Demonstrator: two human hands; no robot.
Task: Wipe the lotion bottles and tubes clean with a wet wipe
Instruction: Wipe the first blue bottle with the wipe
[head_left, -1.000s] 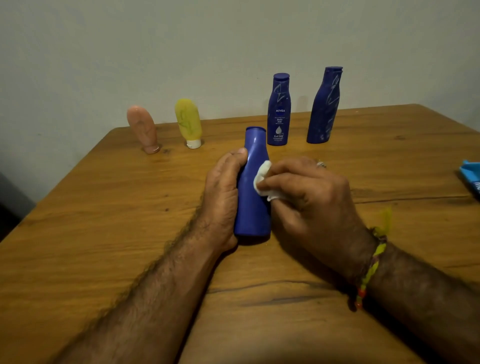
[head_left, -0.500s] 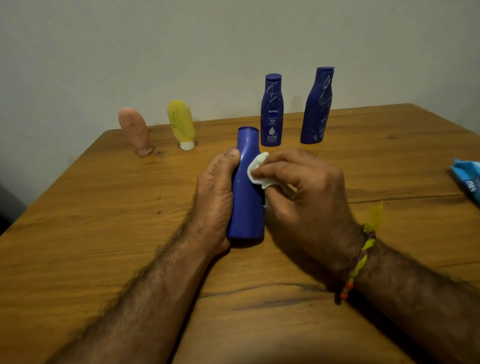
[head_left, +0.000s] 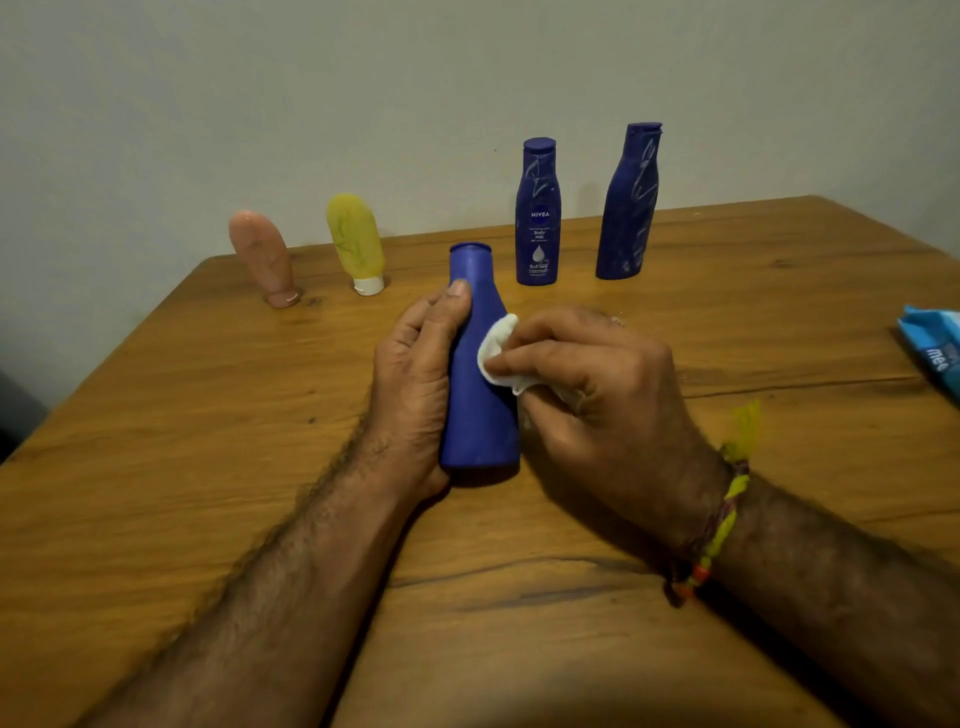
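Smooth blue bottle (head_left: 480, 395) – crumpled white wipe (head_left: 496, 345)

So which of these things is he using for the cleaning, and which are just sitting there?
For the cleaning:
blue bottle in the left hand
wet wipe in the right hand
Nivea bottle, dark blue bottle, yellow tube and pink tube, waiting

Just sitting there:
blue wipes pack

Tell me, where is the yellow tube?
In the head view, the yellow tube stands cap-down at the table's far left, between the peach tube and the labelled Nivea bottle.
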